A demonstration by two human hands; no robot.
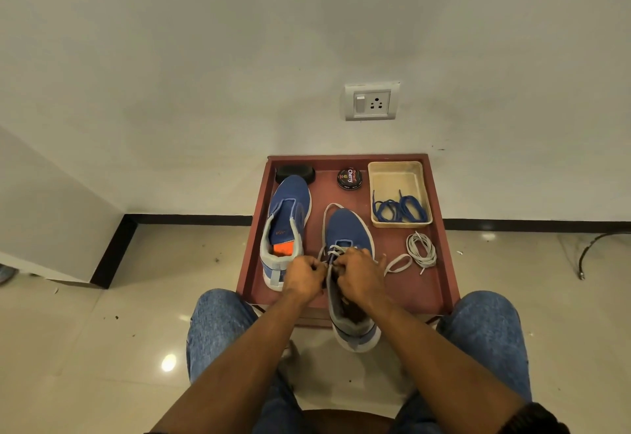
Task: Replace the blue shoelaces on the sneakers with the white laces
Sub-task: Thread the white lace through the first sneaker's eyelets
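Holding blue laces (pixel 400 210) | beige basket (pixel 397 169) | on red tray (pixel 440 263)

Head-worn view, facing forward and down, close above tray (pixel 440 228)

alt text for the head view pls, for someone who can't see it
Both hands, left hand and right hand, pinch a white lace on the right sneaker on a red tray. The left sneaker has no lace; blue laces lie in a beige bin, and a spare lace is coiled nearby.
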